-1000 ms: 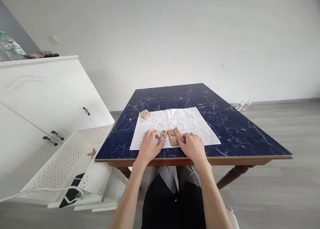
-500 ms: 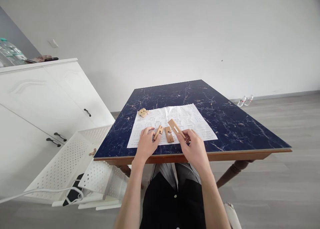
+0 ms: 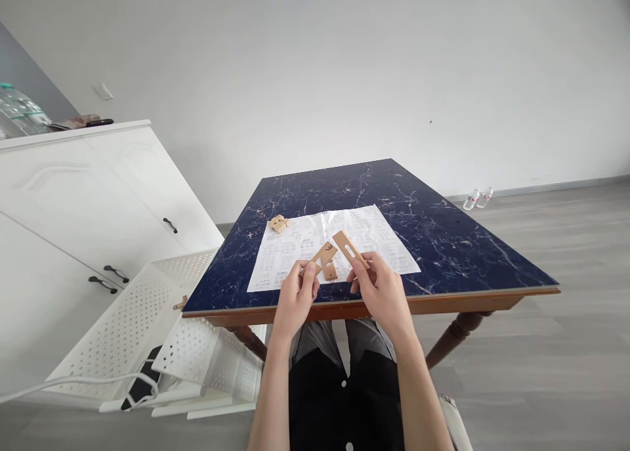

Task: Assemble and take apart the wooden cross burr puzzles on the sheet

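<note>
Pinched in my left hand [image 3: 298, 292] is a notched wooden puzzle piece [image 3: 325, 252] with a dark mark near its upper end. My right hand [image 3: 377, 281] grips a longer wooden puzzle piece with a slot [image 3: 347, 245], tilted up to the left. Between the hands a third wooden piece [image 3: 330, 271] lies on the printed paper sheet [image 3: 275, 257], partly covered by the left-hand piece. The upper ends of the two held pieces are close together; whether they touch I cannot tell.
A small assembled-looking wooden block cluster [image 3: 279, 224] sits at the sheet's far left corner. The blue marbled table [image 3: 418, 241] has a wooden edge. On the left stand a white cabinet [image 3: 98, 195] and a white perforated rack [image 3: 123, 313]. Two bottles [image 3: 477, 198] are on the floor.
My left hand has lifted its marked piece and brought it right, over the lying piece. My right hand still holds the slotted piece, now turned a little. The view has shifted slightly.
</note>
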`<action>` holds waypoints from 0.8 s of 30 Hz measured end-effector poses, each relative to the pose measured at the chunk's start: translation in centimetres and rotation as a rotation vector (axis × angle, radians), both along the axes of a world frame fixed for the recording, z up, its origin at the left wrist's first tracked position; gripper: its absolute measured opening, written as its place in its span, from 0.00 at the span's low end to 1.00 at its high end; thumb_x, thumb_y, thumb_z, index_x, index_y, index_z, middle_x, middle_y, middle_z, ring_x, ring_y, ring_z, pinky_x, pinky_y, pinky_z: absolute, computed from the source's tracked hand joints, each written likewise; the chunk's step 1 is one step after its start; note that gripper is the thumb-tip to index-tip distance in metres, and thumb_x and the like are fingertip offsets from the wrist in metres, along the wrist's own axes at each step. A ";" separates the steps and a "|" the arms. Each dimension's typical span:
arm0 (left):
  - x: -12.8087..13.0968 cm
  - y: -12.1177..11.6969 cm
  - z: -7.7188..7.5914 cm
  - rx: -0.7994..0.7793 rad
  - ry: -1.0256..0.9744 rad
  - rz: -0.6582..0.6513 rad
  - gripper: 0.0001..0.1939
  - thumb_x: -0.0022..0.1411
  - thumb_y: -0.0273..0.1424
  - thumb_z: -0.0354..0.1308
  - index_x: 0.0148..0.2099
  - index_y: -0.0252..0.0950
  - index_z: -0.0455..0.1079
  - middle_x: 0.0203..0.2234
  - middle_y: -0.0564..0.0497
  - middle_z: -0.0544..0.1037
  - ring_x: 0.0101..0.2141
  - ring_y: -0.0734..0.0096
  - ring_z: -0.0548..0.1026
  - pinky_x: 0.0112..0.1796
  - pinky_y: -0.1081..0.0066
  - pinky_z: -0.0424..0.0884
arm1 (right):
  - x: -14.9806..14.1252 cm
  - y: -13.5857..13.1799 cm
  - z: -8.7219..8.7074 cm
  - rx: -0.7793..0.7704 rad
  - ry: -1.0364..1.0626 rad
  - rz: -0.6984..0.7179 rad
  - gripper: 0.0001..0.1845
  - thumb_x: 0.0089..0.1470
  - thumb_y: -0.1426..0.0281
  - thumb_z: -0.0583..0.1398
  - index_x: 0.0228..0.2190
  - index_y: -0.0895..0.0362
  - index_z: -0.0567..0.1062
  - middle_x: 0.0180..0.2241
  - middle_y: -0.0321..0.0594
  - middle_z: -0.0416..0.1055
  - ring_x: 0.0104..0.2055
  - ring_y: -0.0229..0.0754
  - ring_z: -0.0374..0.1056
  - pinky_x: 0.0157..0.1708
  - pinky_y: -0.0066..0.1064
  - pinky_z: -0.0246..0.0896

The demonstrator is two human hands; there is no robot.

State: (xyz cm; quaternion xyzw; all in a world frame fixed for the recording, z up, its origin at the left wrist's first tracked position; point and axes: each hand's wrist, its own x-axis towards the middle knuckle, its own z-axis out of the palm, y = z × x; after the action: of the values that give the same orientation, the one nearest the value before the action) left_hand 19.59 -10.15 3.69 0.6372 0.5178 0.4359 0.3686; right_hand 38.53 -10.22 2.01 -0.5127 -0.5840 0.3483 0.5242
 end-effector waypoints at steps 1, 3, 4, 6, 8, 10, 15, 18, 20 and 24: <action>0.1 -0.1 0.1 -0.015 -0.021 -0.024 0.22 0.78 0.53 0.49 0.40 0.41 0.62 0.22 0.60 0.63 0.20 0.75 0.61 0.24 0.73 0.62 | 0.0 0.0 0.0 0.001 -0.010 -0.006 0.21 0.72 0.48 0.53 0.41 0.51 0.71 0.32 0.40 0.79 0.28 0.45 0.75 0.31 0.32 0.66; 0.3 -0.2 0.2 -0.046 -0.062 -0.063 0.22 0.78 0.53 0.49 0.40 0.41 0.61 0.23 0.59 0.62 0.20 0.76 0.60 0.24 0.73 0.62 | -0.2 0.0 0.0 0.006 -0.040 -0.018 0.20 0.73 0.50 0.52 0.41 0.51 0.71 0.31 0.39 0.79 0.28 0.44 0.75 0.31 0.32 0.65; 0.4 -0.3 0.1 -0.059 -0.080 -0.078 0.22 0.78 0.53 0.49 0.40 0.41 0.61 0.23 0.60 0.62 0.20 0.76 0.59 0.24 0.73 0.62 | -0.4 0.0 0.1 0.010 -0.058 -0.022 0.19 0.73 0.51 0.51 0.42 0.51 0.71 0.31 0.39 0.78 0.28 0.44 0.75 0.30 0.32 0.64; 0.5 -0.5 -0.1 -0.076 -0.104 -0.097 0.22 0.78 0.54 0.48 0.40 0.41 0.62 0.23 0.60 0.61 0.20 0.76 0.58 0.24 0.73 0.61 | -0.8 0.0 0.2 0.018 -0.098 -0.025 0.18 0.74 0.53 0.50 0.43 0.51 0.71 0.30 0.38 0.77 0.27 0.45 0.74 0.30 0.32 0.63; 0.6 -0.6 -0.4 -0.088 -0.125 -0.107 0.23 0.77 0.54 0.48 0.42 0.40 0.63 0.23 0.60 0.60 0.20 0.76 0.57 0.24 0.73 0.60 | -1.0 0.0 0.2 0.023 -0.129 -0.016 0.18 0.74 0.54 0.49 0.44 0.51 0.71 0.29 0.38 0.77 0.27 0.45 0.74 0.30 0.32 0.63; 0.7 -0.6 -0.5 -0.098 -0.146 -0.109 0.23 0.77 0.54 0.49 0.43 0.40 0.65 0.23 0.60 0.60 0.20 0.76 0.56 0.24 0.72 0.60 | -1.2 0.0 0.2 0.028 -0.135 -0.003 0.18 0.74 0.55 0.49 0.46 0.52 0.72 0.28 0.38 0.77 0.27 0.46 0.74 0.31 0.33 0.63; 0.4 -0.7 -0.5 -0.116 -0.155 -0.097 0.22 0.77 0.54 0.50 0.44 0.40 0.66 0.23 0.59 0.60 0.20 0.76 0.56 0.24 0.71 0.59 | -1.2 0.2 -0.1 0.035 -0.107 0.036 0.21 0.74 0.55 0.49 0.53 0.53 0.74 0.33 0.41 0.79 0.29 0.46 0.76 0.32 0.34 0.65; 0.4 -0.8 -0.3 -0.109 -0.146 -0.066 0.23 0.77 0.55 0.50 0.44 0.40 0.66 0.23 0.59 0.60 0.20 0.75 0.56 0.24 0.71 0.59 | -1.1 0.3 -0.2 0.040 -0.103 0.050 0.23 0.73 0.55 0.49 0.55 0.54 0.75 0.33 0.42 0.79 0.30 0.47 0.76 0.33 0.35 0.66; 0.4 -0.9 -0.3 -0.103 -0.141 -0.050 0.23 0.76 0.55 0.50 0.43 0.40 0.66 0.23 0.59 0.60 0.20 0.75 0.57 0.24 0.71 0.59 | -1.2 0.3 -0.2 0.053 -0.098 0.052 0.24 0.73 0.55 0.49 0.57 0.54 0.75 0.34 0.43 0.79 0.31 0.48 0.77 0.33 0.35 0.68; 0.3 -0.8 -0.5 -0.099 -0.133 -0.036 0.23 0.76 0.55 0.50 0.41 0.40 0.64 0.23 0.59 0.61 0.20 0.75 0.58 0.24 0.71 0.59 | -1.2 0.3 -0.3 0.087 -0.101 0.042 0.25 0.73 0.56 0.51 0.60 0.54 0.76 0.36 0.44 0.80 0.31 0.47 0.76 0.33 0.35 0.68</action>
State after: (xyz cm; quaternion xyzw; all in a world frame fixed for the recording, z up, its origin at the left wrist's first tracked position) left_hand 19.86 -11.00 3.22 0.5969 0.5017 0.4445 0.4409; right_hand 37.37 -9.92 1.67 -0.4940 -0.6349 0.3071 0.5084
